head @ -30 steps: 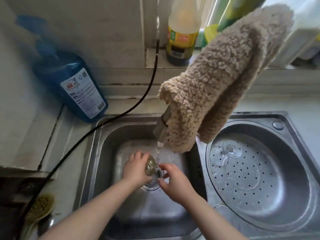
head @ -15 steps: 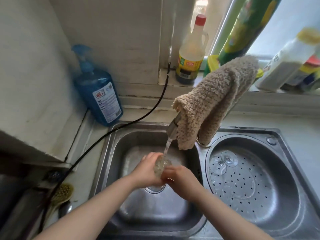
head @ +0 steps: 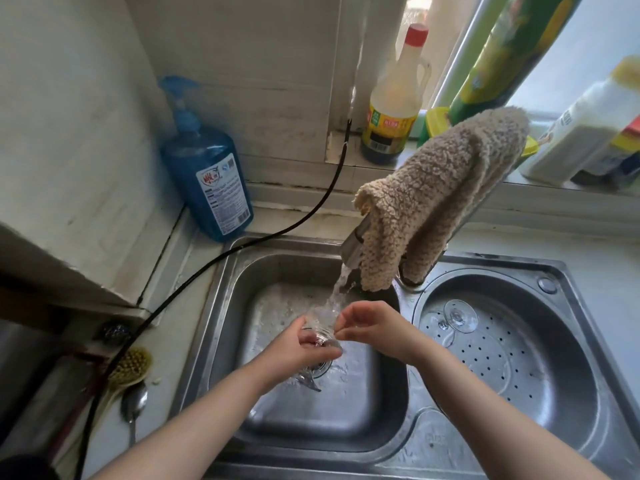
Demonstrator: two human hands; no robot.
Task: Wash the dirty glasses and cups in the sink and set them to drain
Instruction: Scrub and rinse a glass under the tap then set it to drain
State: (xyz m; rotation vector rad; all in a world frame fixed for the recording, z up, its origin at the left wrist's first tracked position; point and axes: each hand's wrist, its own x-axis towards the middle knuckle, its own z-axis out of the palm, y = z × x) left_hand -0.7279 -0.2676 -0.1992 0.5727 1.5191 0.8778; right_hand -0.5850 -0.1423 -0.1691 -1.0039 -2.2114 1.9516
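Stainless steel fills the lower view: a double sink (head: 221,306) set into a pale counter, with a square left basin and a round right basin whose floor is a perforated drain tray (head: 502,355). At the sink's back edge, between the two basins, a metal faucet (head: 353,242) leans over the left basin, draped with a tan fleecy cloth (head: 436,188), and a stream of water (head: 337,292) runs from its spout. Under that stream, above the left basin's round drain (head: 320,367), the left hand (head: 298,351) is wrapped around a small clear drinking glass (head: 320,325), its mouth up toward the water. The right hand (head: 372,327) is just beside the glass, thumb and forefinger pinched at its rim, the other fingers loosely curled. On the tray in the right basin a clear stemmed glass (head: 459,315) rests upside down, foot uppermost. Behind the sink's left corner stands a blue pump bottle of liquid soap (head: 207,178); a black cable (head: 277,233) crosses the counter beside it. Left of the sink lie a yellow-bristled scrubbing brush (head: 130,367) and a metal spoon (head: 133,407). On the sill behind the faucet stands a yellow-labelled bottle with a red cap (head: 394,105).
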